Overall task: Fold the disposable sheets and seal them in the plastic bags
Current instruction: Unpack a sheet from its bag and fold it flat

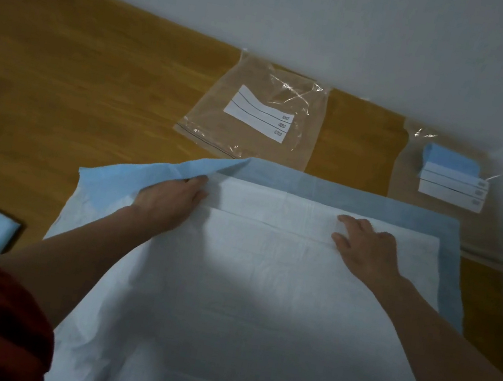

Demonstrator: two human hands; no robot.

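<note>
Pin the disposable sheet [259, 292], spread over the near table [62, 73], with the right hand [367, 247] flat, fingers spread; with the left hand [167, 202] pinching the lifted far-left edge, fold across squarely, borders matched, clear of the empty plastic bag [258, 107] just beyond.

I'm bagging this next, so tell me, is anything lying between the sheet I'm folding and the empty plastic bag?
Nothing visible does. The sheet, which your left hand grips and your right hand presses, reaches almost to the empty plastic bag; only table shows between them.
</note>
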